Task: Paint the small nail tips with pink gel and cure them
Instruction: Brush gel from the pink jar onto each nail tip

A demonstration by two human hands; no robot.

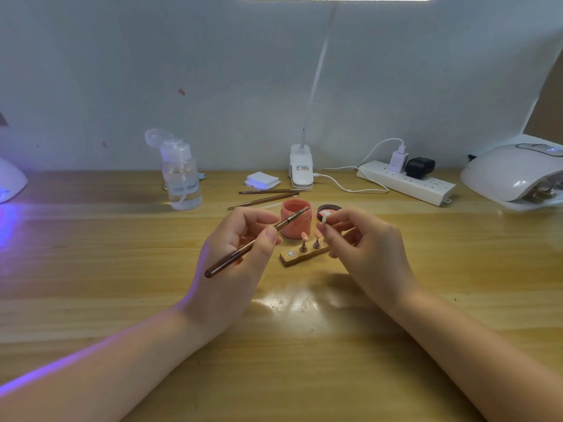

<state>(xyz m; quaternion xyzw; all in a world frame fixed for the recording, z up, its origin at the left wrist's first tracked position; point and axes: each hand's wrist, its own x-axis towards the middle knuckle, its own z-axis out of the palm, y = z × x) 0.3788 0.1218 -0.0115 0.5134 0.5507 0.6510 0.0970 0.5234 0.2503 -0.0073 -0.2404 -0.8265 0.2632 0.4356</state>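
My left hand (240, 242) holds a brown brush (231, 257) like a pen, its bristles over the mouth of the open pink gel jar (295, 223). My right hand (362, 242) pinches a small pale nail tip (324, 220) on its stand, lifted just right of the jar. Below the jar lies a wooden holder strip (300, 257) with two pink nail tips (304, 237) standing on pegs. The jar's dark lid (327, 211) lies behind my right fingers.
A white curing lamp (515, 175) sits at the far right, another lit violet lamp (9, 181) at the far left. A clear pump bottle (181, 175), white pads (262, 180), two spare brushes (268, 196), a clip lamp base (301, 167) and a power strip (405, 182) line the back of the wooden table (122, 269).
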